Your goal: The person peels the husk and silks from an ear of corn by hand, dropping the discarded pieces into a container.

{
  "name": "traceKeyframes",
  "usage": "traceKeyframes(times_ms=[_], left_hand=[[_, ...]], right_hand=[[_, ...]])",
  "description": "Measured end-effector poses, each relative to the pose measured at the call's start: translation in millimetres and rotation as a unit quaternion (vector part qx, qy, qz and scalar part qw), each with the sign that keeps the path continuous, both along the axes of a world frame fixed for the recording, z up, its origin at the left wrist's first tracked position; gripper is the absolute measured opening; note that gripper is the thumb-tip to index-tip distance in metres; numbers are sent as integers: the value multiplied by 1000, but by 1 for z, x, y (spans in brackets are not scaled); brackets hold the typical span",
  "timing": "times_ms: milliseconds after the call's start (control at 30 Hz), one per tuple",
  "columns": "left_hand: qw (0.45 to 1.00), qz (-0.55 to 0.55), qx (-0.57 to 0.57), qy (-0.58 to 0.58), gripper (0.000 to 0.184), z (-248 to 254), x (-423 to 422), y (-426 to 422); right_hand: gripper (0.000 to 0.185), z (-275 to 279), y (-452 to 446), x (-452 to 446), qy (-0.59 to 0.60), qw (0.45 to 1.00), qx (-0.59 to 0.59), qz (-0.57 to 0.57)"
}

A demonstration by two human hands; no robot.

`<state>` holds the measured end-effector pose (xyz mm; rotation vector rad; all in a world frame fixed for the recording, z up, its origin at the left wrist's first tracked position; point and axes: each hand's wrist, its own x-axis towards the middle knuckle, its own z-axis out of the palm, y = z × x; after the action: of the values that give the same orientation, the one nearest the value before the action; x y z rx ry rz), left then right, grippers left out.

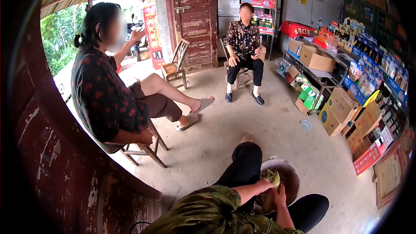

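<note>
Between my knees stands a round basin (295,181), with pale stringy scraps (267,173) inside it. Over it I hold a long yellow-green piece of produce (276,179), which looks like an ear of corn in its husk; its exact kind is unclear. My left hand (262,186) is closed around its near side. My right hand (280,195) grips it from the right, close beside the left. The fingers partly cover the piece, and my legs and arms hide part of the basin.
One person (108,99) sits on a wooden chair at the left; another person (243,43) sits facing me. A wooden chair (175,63) stands by the red door (195,21). Stocked shelves (368,69) and cardboard boxes (338,109) line the right side.
</note>
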<state>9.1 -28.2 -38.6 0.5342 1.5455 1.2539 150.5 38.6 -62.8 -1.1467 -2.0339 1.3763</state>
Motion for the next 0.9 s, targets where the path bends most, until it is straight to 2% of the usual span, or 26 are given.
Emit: traceKeyframes(times_ms=[33, 100, 233, 500, 633, 700, 733, 800, 900], left_hand=[[1000, 0, 0, 0, 24, 2, 0, -1], [995, -17, 2, 100, 27, 3, -1, -1], [991, -31, -14, 130, 31, -6, -2, 5], [988, -7, 11, 156, 32, 5, 0, 0], [977, -4, 37, 208, 28, 21, 2, -6], [995, -31, 95, 24, 20, 26, 2, -7], [995, -32, 95, 24, 20, 31, 3, -6], [976, -32, 78, -199, 15, 39, 6, -7], [965, -90, 65, -237, 12, 27, -3, -4]], right_hand=[[51, 2, -1, 0, 0, 1000, 0, 0], [51, 5, -3, -1, 3, 1000, 0, 1], [50, -1, -2, -2, 24, 1000, 18, 6], [49, 21, -6, -3, -59, 997, 39, -14], [50, 26, -4, -1, -4, 1000, 11, -3], [46, 24, 0, 0, 53, 990, -118, -57], [46, 22, 4, 1, 54, 990, -118, -58], [44, 10, 14, 5, 123, 959, -234, -100], [40, -7, 29, 7, 167, 948, -240, -128]])
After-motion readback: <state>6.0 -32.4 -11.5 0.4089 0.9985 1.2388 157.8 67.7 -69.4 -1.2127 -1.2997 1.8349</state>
